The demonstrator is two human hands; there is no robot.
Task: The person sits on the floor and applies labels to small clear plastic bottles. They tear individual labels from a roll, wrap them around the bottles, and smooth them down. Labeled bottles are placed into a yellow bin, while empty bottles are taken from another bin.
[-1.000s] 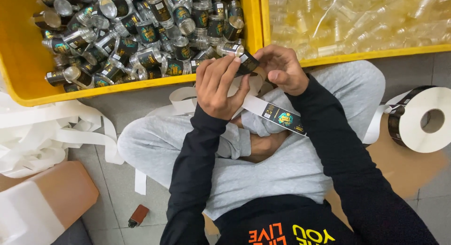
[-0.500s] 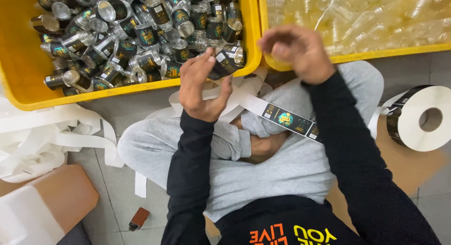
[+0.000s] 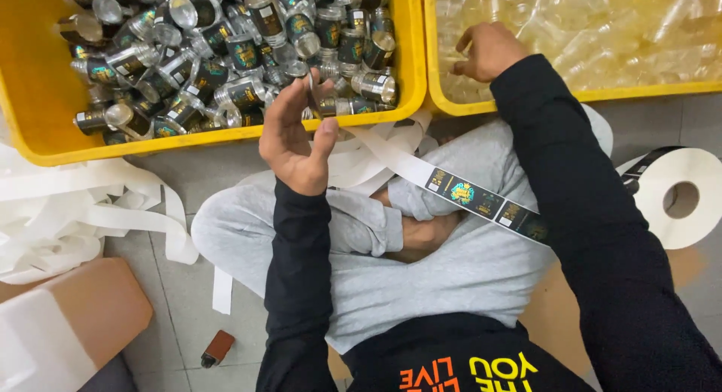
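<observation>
Hands work over two yellow crates. Left hand (image 3: 295, 140) hovers open, palm up, at the near rim of the left crate (image 3: 226, 132) of labelled jars (image 3: 248, 53). Right hand (image 3: 487, 52) reaches into the right crate (image 3: 526, 100), loosely curled among clear jars (image 3: 602, 31), grasp unclear. Label strip (image 3: 474, 200) crosses the lap toward the roll (image 3: 681, 200) on the right.

Both yellow crates cut off at the top edge: left crate (image 3: 226, 132) of labelled jars, right crate (image 3: 526, 102) of clear jars, contents blurred. Right hand (image 3: 487, 50) fingertips buried among clear jars, grip unclear. Label roll (image 3: 681, 200) clipped by the right edge. Label strip (image 3: 481, 200) disappears behind the right sleeve. Cardboard box (image 3: 83, 317) cut off at left. Small brown object (image 3: 218, 348) on the floor too small to identify.
</observation>
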